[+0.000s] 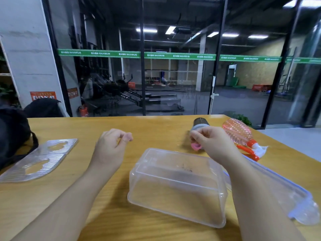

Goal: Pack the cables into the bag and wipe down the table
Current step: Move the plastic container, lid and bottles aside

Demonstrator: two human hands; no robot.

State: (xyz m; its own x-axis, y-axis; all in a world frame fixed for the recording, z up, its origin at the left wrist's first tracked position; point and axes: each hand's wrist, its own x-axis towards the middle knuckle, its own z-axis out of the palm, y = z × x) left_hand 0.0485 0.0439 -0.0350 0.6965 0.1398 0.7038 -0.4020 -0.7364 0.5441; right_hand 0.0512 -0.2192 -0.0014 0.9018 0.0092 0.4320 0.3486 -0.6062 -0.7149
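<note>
Both hands up over the table (156, 126)
Left hand (111, 145) loosely curled, holding nothing; right hand (211, 142) pinching something pink (196, 146), tub (177, 186) just below.

A plastic container (177, 186) lies on its side on the surface (156, 126) right in front of me, between my two forearms. My left grip (111, 143) hangs above the surface behind the container and to its left. My right grip (208, 141) sits behind the container to its right, at a cylindrical cup (199, 124) lying on the surface. Right of the cup lies a spray bottle (239, 134), tipped over near the far right corner. A zip bag (295, 197) lies flat on the surface to the container's right. A flat ribbed plastic sheet (38, 159) lies to the left, and further left a backpack (12, 134) rests at the surface's left edge.
</note>
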